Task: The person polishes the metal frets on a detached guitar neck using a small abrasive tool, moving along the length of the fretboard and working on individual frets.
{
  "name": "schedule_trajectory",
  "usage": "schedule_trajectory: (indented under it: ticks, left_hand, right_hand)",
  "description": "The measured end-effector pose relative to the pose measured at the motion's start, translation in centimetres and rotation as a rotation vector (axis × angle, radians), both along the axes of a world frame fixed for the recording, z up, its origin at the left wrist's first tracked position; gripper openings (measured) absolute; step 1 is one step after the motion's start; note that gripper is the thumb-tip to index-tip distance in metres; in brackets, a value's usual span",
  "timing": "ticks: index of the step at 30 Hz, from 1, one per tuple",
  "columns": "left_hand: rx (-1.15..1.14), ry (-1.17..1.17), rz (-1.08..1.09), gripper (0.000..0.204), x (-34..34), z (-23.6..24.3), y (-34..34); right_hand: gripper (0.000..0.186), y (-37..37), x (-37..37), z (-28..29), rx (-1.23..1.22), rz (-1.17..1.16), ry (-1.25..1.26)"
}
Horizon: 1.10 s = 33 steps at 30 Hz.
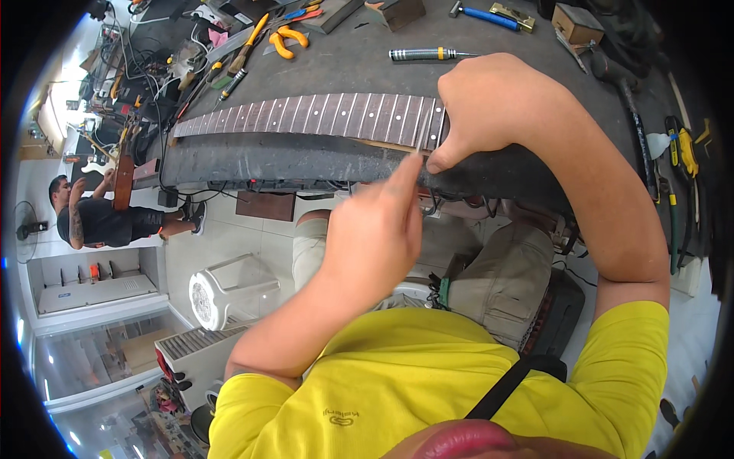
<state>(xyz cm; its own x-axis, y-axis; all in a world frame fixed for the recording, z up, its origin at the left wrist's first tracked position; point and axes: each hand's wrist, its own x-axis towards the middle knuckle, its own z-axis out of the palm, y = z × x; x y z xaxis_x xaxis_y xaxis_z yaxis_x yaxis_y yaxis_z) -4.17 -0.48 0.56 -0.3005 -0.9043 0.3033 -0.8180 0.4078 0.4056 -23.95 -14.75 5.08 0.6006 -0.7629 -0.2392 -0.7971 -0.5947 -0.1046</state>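
Observation:
A guitar neck [321, 115] with a dark fretboard, metal frets and pale dot inlays lies across the workbench near its front edge. My right hand [497, 99] is closed round the neck's right end, thumb at the near edge and fingers toward the far side. My left hand [375, 226], slightly blurred, is closed with its forefinger stretched along a slim metal tool [423, 128]. That tool lies over the frets just left of my right hand; its exact kind is smeared by motion.
The dark workbench [344, 61] holds a silver-handled screwdriver [420, 54], orange-handled pliers [287, 40], a blue-handled hammer [489, 17] and a wooden block [577, 24]. More tools and cables crowd the left. Another person [107, 203] stands beyond, at left. A white stool [233, 291] is below.

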Motion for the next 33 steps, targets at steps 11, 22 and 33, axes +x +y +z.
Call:
schedule_trajectory:
  ticks: [11,22,33]
  left_hand:
    - [0.008,-0.027,-0.004,0.052,0.5,-1.1,1.4]
    - [-0.095,0.04,-0.034,0.048,0.8,-2.3,2.3]
    - [-0.13,0.048,-0.055,0.056,1.6,-2.1,3.0]
  right_hand:
    - [0.072,-0.1,-0.6,-0.8,-0.042,0.015,-0.076]
    - [0.073,-0.2,0.1,0.4,0.013,-0.021,0.042]
    - [0.072,-0.1,0.2,-0.2,0.012,-0.025,-0.023]
